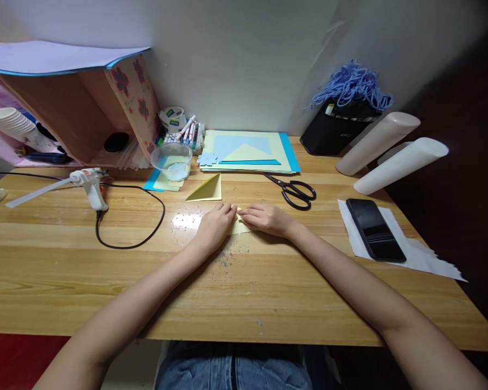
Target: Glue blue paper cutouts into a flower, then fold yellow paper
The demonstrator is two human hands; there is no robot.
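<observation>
On the wooden table, a small piece of pale yellow paper [241, 227] lies under both my hands, partly hidden by them. My left hand [217, 225] presses on its left side with the fingers together. From the other side my right hand [266, 218] pinches the paper's upper edge, its fingertips close to those of the left. Just beyond my left hand stands a folded yellow paper triangle [207, 189]. Black-handled scissors [295, 190] rest behind my right hand, blades pointing to the back left.
A glue gun [90, 187] with a looping cord stands at left. Behind are a plastic bowl [171, 161], markers [189, 132] and stacked coloured paper [288, 151]. At right, a phone [374, 230] lies on torn white paper, near two rolls [402, 165]. Paper scraps dot the table.
</observation>
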